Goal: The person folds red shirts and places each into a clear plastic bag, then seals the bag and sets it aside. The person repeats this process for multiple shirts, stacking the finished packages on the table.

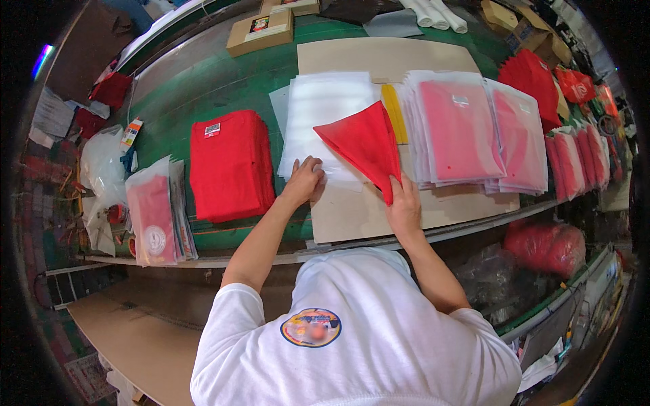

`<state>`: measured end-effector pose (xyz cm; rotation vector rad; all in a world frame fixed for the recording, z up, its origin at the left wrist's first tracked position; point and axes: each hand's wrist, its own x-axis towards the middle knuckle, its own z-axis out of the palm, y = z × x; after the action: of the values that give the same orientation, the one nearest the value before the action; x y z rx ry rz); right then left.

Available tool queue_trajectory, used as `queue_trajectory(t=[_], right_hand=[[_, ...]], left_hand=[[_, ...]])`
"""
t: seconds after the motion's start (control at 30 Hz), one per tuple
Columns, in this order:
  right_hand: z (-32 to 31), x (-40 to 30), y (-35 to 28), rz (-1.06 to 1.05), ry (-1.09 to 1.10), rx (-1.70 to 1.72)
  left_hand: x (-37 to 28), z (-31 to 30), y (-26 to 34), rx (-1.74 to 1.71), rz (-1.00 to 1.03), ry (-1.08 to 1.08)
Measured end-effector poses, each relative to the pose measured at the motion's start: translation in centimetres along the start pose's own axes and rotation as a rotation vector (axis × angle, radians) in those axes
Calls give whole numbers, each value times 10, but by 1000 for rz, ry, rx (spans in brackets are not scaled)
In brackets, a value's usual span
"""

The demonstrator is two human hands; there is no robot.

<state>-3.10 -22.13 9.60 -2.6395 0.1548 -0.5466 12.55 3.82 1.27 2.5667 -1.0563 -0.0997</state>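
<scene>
My right hand (404, 205) grips the lower corner of a folded red garment (363, 142), which hangs in a slanted, roughly triangular shape over a stack of translucent plastic bags (330, 101). My left hand (305, 177) rests at the lower edge of that stack, fingers slightly bent, on or just above the top bag; whether it pinches the film I cannot tell. To the left lies a pile of folded red shirts (226, 167) with a size label at the collar. Bagged red garments (459, 132) are piled just right of the garment, beside a yellow strip (395, 114).
Beneath the bags is a cardboard sheet (350, 218) on the green tabletop (167, 122). More bagged garments (152, 218) stand at the near left. A cardboard box (260, 33) and white rolls (435, 14) lie at the back. Red cloth (530, 86) is heaped at right.
</scene>
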Motion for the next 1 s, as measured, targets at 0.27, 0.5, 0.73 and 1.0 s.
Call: queue_trajectory(t=[0.27, 0.5, 0.73, 1.0], right_hand=[[-14, 21, 4, -20, 54, 17], [-16, 28, 2, -65, 35, 16], [-38, 37, 5, -175, 48, 76], [-58, 38, 26, -448, -14, 104]], left_hand=[[19, -12, 3, -243, -75, 78], [27, -23, 15, -26, -72, 9], [27, -52, -2, 171, 180, -49], [32, -56, -13, 617, 54, 83]])
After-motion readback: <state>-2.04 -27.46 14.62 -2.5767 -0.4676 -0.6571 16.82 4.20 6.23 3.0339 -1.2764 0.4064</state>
